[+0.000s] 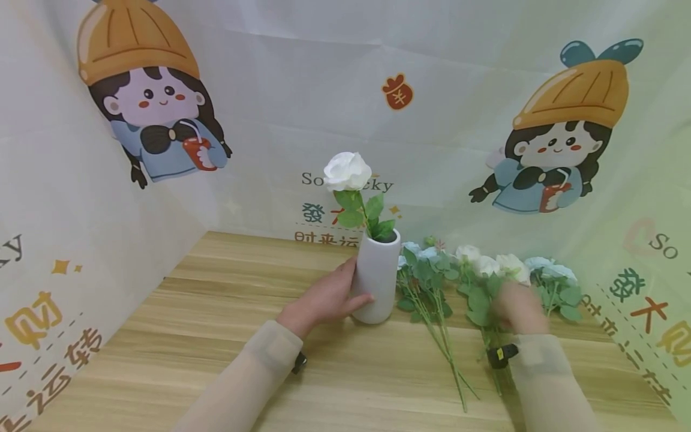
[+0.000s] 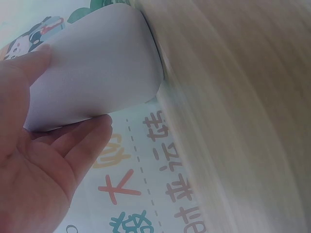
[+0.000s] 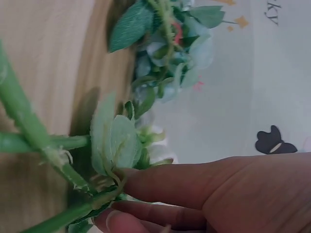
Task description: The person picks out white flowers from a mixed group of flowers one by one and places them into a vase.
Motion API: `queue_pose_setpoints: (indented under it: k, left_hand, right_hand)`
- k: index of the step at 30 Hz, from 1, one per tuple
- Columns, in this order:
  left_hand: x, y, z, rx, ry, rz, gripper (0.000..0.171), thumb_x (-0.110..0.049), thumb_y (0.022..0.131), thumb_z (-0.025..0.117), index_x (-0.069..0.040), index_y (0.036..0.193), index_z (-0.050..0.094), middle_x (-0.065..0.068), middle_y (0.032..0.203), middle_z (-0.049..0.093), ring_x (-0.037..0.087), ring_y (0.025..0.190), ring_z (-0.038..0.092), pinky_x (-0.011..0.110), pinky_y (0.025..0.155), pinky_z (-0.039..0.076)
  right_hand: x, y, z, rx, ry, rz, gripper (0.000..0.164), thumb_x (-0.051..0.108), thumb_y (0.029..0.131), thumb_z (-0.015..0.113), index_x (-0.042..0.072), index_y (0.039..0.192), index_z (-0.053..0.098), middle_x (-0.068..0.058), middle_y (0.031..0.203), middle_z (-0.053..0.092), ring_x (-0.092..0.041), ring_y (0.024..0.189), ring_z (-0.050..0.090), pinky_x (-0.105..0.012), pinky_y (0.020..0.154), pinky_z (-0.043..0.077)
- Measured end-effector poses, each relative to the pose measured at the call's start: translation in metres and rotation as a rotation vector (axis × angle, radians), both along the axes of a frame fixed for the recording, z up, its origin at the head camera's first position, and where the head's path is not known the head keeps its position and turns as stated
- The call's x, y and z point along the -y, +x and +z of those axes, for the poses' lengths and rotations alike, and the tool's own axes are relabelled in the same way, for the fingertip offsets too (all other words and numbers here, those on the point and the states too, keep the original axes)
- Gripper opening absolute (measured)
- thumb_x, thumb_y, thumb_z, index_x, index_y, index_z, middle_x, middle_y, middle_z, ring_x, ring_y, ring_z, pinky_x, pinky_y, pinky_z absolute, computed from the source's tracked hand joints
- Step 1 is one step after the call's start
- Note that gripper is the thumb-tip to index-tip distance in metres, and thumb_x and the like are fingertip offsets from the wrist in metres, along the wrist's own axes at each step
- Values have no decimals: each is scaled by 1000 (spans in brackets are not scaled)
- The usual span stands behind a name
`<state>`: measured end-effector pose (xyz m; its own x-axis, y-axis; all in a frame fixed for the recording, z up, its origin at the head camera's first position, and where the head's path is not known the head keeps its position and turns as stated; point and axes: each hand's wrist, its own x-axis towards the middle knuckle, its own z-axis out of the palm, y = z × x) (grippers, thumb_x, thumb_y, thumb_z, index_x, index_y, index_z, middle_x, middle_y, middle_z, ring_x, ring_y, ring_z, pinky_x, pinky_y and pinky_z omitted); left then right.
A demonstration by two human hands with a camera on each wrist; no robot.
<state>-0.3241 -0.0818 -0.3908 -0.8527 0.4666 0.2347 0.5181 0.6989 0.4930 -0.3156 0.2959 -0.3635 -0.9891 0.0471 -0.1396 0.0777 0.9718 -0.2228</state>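
1. Your left hand (image 1: pixel 329 297) is wrapped on the side of the vase (image 1: pixel 376 282), thumb on one face and fingers on the other.
2. Your right hand (image 1: pixel 520 306) is pinching a green stem (image 3: pixel 53 219) between thumb and fingers, as the right wrist view shows; the head view has it blurred, over the leaves just below the white flowers (image 1: pixel 488 265).
3. The vase stands upright on the wooden table (image 1: pixel 216 360), near the backdrop (image 1: pixel 286 120): plain, smooth, off-white, tall and rounded, with a dark mouth.
4. In it you have one white rose (image 1: pixel 348 172), full and layered, leaning to the left above broad green leaves.
5. The white flowers lie between two pale-blue bunches: the left bunch (image 1: pixel 427 264) beside the vase, with long bare stems pointing toward you, and the right bunch (image 1: pixel 556 276) beyond your right hand.
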Motion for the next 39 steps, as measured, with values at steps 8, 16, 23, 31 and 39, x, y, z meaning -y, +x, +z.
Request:
queue_pose_setpoints:
  k: [8,16,23,31,39]
  left_hand:
    - [0,0,0,-8,0,-7,91,-45,96,68,2,159,21,24,151,47,35,136,53,48,115,45]
    - [0,1,1,-10,-1,-3,92,-44,96,69,3,159,21,26,152,46,35,136,52,48,115,44]
    - [0,1,1,-7,-7,2,92,-45,96,69,2,159,20,25,152,46,34,137,52,48,115,44]
    - [0,2,1,4,1,1,92,-45,96,69,0,160,19,24,153,45,34,137,52,48,115,44]
    - [0,1,2,-3,-1,2,92,-45,96,69,1,159,20,24,151,47,34,136,53,47,115,45]
  right_hand:
    - [-3,-2,-6,29,-49,-52,28,8,92,56,7,64,58,-4,57,55,-8,44,45,-20,44,42]
    - [-3,-2,-4,-32,-109,-91,27,14,87,58,10,60,55,-2,52,56,-11,42,51,-24,45,46]
    - [-3,-3,4,-98,-149,-99,31,22,90,59,11,61,55,-3,50,55,-17,45,55,-32,51,47]
    - [4,-2,15,-182,-142,-103,61,52,104,42,8,64,57,-9,57,63,-21,49,61,-36,49,50]
    - [11,1,30,-262,-115,-129,47,39,101,49,10,64,51,-11,65,56,-28,59,55,-38,48,45]
